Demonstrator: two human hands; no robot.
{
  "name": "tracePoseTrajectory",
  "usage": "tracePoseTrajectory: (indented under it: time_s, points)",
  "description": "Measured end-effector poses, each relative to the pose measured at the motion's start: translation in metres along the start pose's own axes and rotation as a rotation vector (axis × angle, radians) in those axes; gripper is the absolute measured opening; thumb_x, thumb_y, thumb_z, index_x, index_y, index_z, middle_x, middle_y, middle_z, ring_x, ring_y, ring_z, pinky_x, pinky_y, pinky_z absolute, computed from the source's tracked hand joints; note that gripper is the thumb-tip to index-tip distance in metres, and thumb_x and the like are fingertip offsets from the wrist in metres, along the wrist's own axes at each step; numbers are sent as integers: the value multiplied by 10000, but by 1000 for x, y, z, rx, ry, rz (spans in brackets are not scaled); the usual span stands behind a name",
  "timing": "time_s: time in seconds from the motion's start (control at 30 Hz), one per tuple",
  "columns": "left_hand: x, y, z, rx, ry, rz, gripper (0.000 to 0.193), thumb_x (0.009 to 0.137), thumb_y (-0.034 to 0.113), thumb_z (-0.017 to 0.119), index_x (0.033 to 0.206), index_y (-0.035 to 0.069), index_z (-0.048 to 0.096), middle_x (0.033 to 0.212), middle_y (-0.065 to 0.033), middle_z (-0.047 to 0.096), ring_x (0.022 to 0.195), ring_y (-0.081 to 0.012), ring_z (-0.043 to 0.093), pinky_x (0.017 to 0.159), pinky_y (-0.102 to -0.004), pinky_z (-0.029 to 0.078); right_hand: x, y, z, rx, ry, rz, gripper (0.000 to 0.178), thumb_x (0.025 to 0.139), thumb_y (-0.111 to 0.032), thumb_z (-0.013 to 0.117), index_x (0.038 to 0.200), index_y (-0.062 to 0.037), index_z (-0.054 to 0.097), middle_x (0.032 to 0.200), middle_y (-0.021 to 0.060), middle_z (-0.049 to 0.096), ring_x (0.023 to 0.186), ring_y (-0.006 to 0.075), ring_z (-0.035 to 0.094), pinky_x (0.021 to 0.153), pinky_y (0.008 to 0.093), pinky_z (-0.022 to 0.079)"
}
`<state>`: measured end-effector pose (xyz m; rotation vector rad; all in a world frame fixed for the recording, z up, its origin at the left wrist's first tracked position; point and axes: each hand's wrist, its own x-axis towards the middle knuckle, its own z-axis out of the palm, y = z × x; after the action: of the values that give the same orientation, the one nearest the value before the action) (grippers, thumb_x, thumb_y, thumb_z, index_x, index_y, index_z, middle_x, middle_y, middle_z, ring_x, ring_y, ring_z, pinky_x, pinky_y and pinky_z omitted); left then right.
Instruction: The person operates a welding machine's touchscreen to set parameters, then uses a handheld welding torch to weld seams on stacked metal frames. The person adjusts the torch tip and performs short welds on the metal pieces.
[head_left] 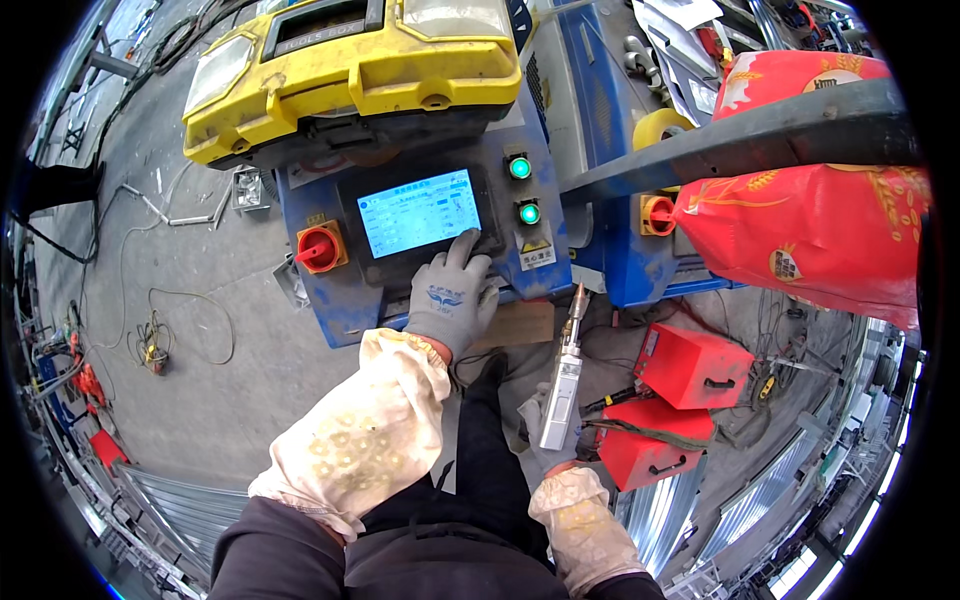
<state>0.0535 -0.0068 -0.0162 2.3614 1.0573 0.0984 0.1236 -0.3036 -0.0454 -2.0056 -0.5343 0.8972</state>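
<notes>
My left hand, in a grey work glove, reaches the lower right corner of a lit blue touchscreen. Its index finger is stretched out at the screen's edge and the other fingers are apart, holding nothing. The screen is set in the sloping blue panel of a machine. Low on the right, my gloved right hand is closed round a silver handheld welding gun. The gun's copper-coloured tip points up toward the machine. Its body partly hides the right-hand fingers.
A yellow toolbox sits atop the machine. Beside the screen are a red rotary switch and green lit buttons. A dark bar crosses at right, near red sacks. Red boxes and cables lie on the floor.
</notes>
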Motion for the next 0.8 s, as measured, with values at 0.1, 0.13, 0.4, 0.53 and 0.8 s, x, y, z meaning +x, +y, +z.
tracePoseTrajectory:
  time_s: [0.1,0.13,0.4,0.53,0.8]
  points:
    - [-3,-3,1,-48,37,12,424,804,263,731,1193,124,637,1488,-174,503,1127,-388,634,935,-484,514,1,-7,-2,-17,-18,3,328,935,-56,672,1223,34,545,901,71,643,802,158,659,743,298,560]
    - [-4,-4,2,-59,50,17,432,803,258,730,1201,124,632,1489,-181,501,1134,-395,632,938,-488,514,3,-8,-3,-34,-15,-11,328,933,-56,672,1222,35,544,903,72,643,800,159,659,743,299,560]
    - [-2,-4,2,-60,23,17,462,797,248,736,1224,113,620,1501,-203,485,1135,-413,631,942,-488,515,6,-3,-3,-68,-27,-33,347,928,-70,675,1235,33,550,961,93,646,822,171,661,755,315,563]
    - [-5,-3,1,-51,24,23,480,795,246,739,1238,106,617,1503,-215,478,1137,-418,629,942,-490,515,6,-20,-3,-83,-8,-46,359,917,-75,691,1241,8,558,989,72,643,849,158,651,781,308,561]
    - [5,-2,-9,-126,72,-19,469,802,236,757,1222,78,620,1510,-260,437,1136,-433,635,949,-476,535,7,-23,-1,-42,-11,16,404,923,-93,692,1278,31,544,1011,102,643,887,196,660,812,333,552]
